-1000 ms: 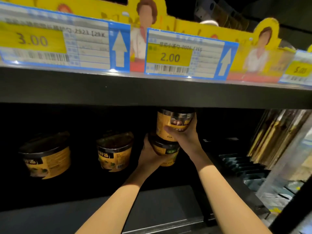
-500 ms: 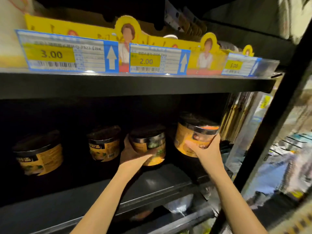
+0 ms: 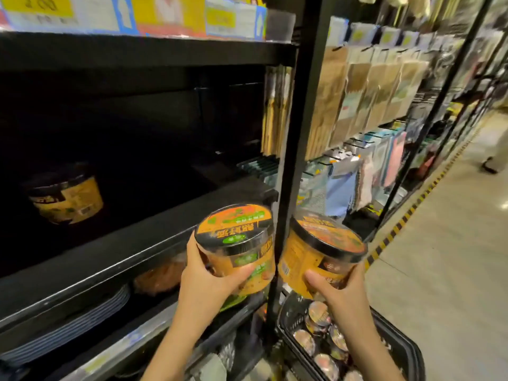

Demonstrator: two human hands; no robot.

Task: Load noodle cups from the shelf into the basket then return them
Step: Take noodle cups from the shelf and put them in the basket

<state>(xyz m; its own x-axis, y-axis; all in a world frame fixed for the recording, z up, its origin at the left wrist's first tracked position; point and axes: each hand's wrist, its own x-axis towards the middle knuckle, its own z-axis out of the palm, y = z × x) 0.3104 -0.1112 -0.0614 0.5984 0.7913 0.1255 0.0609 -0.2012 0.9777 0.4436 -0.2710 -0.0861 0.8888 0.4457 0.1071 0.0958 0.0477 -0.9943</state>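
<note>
We see the left hand curled around a round orange noodle cup with a black rim and a printed foil lid; the thumb lies across the near side of the cup and the other fingers wrap behind it, so the hand is clamped on the cup. The right hand grips a second orange noodle cup with a black rim in the same way, thumb on the near side and fingers around the right side. Both cups are tilted, with their lids turned toward us, and they are held just beside each other in front of the black upright post of the black metal shelf, above the basket. The black plastic shopping basket stands low at the near right, under the right hand, and it holds several small round cups with shiny foil lids; we cannot tell exactly how many. On the dark shelf, far to the left, one more orange noodle cup with a dark lid stands alone, well apart from the hands. On the lower shelf at the left lies a stack of grey plates. To the right of the post, brown and pale packets hang in rows.
</note>
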